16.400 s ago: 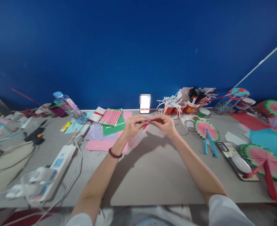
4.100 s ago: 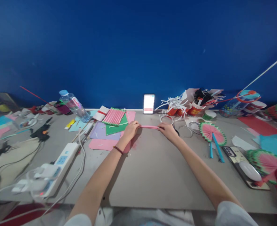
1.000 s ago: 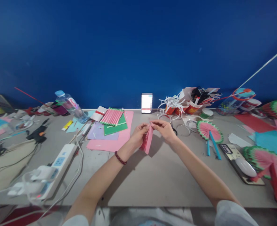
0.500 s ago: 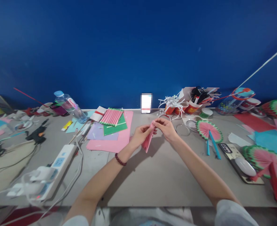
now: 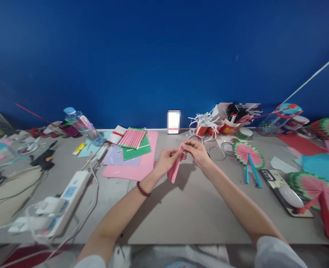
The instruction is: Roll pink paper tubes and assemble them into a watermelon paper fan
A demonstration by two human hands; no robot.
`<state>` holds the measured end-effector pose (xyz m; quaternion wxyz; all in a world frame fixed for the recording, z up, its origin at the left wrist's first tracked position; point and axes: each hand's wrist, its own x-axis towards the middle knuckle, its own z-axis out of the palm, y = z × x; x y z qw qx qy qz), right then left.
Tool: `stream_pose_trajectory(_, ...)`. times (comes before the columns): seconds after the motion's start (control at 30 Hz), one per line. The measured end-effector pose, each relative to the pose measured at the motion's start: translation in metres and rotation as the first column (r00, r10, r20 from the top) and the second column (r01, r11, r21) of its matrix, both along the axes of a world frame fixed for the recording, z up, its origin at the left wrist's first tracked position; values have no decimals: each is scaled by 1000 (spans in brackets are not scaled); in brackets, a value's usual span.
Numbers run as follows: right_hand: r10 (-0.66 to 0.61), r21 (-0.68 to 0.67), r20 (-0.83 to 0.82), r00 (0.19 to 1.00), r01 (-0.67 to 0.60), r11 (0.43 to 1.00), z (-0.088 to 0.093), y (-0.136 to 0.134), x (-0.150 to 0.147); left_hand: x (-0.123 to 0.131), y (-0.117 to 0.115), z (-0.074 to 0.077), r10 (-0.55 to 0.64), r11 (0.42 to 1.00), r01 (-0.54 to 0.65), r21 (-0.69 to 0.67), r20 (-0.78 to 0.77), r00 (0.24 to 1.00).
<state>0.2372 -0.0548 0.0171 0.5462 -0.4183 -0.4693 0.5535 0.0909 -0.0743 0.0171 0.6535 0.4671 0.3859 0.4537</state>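
Observation:
Between my two hands, above the middle of the table, hangs a narrow folded piece of pink paper (image 5: 174,170). My left hand (image 5: 167,159) pinches its upper part between thumb and fingers; a dark red bead bracelet (image 5: 143,189) circles that wrist. At the paper's top end, my right hand (image 5: 196,150) closes thumb and fingertips on it, touching the left fingertips. To the left, a pleated pink sheet with green edges (image 5: 133,137) rests on green paper (image 5: 138,152), purple paper (image 5: 117,156) and a pink sheet (image 5: 125,173).
Pleated watermelon fans (image 5: 248,155) lie on the right, near a phone (image 5: 270,178) bearing a white mouse (image 5: 290,197). Red cups (image 5: 228,128) stand along the blue wall. Leftward are a bottle (image 5: 84,125), a power strip (image 5: 71,197) with cables and a glue gun (image 5: 43,158).
The lower end of the pink paper has swung slightly left and turned, showing more of its flat side. Both hands keep nearly the same place and grip.

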Motion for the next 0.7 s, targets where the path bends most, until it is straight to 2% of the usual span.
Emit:
stream_pose_trajectory(0.17, 52, 15, 29, 998, -52, 999, 4, -3, 1, 0, 2, -4, 40, 999, -40, -21, -3, 999)
stream_pose_trajectory(0.3, 109, -8, 91, 990, -109, 994, 5, -4, 1, 0, 1, -4, 18, 1000, -18, -16, -21, 1000)
stream_pose_trajectory(0.57, -41, 35, 125, 991, 36, 999, 7, 0, 7, -3, -1, 1, -161, 987, 159, -31, -64, 985)
stream_pose_trajectory(0.7, -48, 26, 126, 991, 45, 999, 8, 4, 14, -2, -2, -1, -169, 984, 165, -64, -64, 983)
